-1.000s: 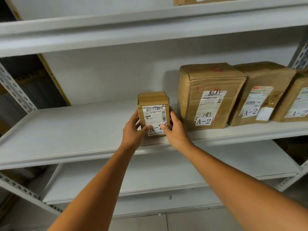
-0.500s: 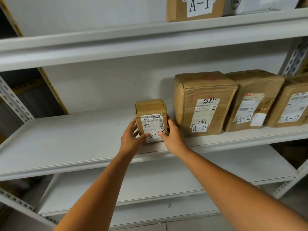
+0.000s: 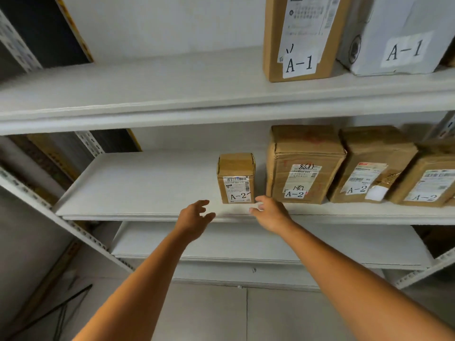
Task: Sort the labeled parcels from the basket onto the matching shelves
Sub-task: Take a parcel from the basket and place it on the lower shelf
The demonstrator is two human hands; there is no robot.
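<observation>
— Both hands are hanging loose: I'm seeing the left hand (image 3: 194,217) and right hand (image 3: 270,214) with fingers relaxed, gripping nothing, at the shelf's front edge.
— Parcel?
— I'm seeing the small A-2 parcel (image 3: 236,178) standing upright on the middle shelf (image 3: 138,188), just left of a bigger A-2 parcel (image 3: 305,166), just beyond the fingertips.

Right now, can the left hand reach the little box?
Probably yes: the left hand hovers open just in front of the little box, with only bare shelf between them.
</observation>
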